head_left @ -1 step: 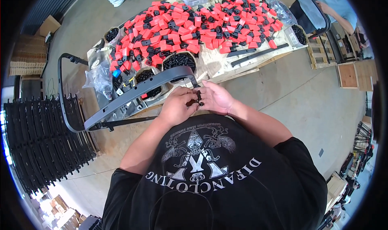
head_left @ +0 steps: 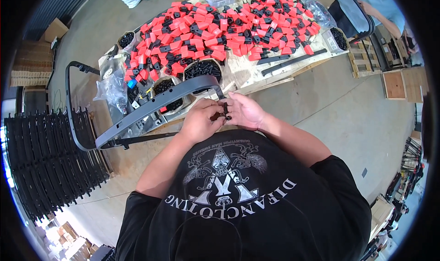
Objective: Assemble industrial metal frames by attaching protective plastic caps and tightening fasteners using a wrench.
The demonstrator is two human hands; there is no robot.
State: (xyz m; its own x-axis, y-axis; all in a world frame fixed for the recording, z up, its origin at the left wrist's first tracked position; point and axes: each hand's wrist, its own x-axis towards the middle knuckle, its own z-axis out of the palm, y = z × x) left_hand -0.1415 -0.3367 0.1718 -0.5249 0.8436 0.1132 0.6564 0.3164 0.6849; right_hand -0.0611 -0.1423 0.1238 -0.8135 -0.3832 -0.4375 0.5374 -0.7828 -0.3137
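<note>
My left hand (head_left: 200,120) is closed, thumb and fingertips pinched together beside my right palm; what they pinch is too small to make out. My right hand (head_left: 246,111) is turned palm up and half curled, cradling a few small black bolts (head_left: 226,109) against its fingers. A black metal tube frame (head_left: 158,102) with rounded corners rests along the near table edge. One curved end of it comes down just beyond my hands. Right behind that end stands a tub of black bolts (head_left: 202,70), with a second tub of black parts (head_left: 166,87) to its left.
A big heap of red and black plastic parts (head_left: 183,34) covers the wooden table (head_left: 243,76). Black flat bars (head_left: 293,62) lie at its right edge. Stacked black frames (head_left: 50,155) stand at left. Another person (head_left: 373,11) holds a black frame at far right, near a pallet (head_left: 364,59).
</note>
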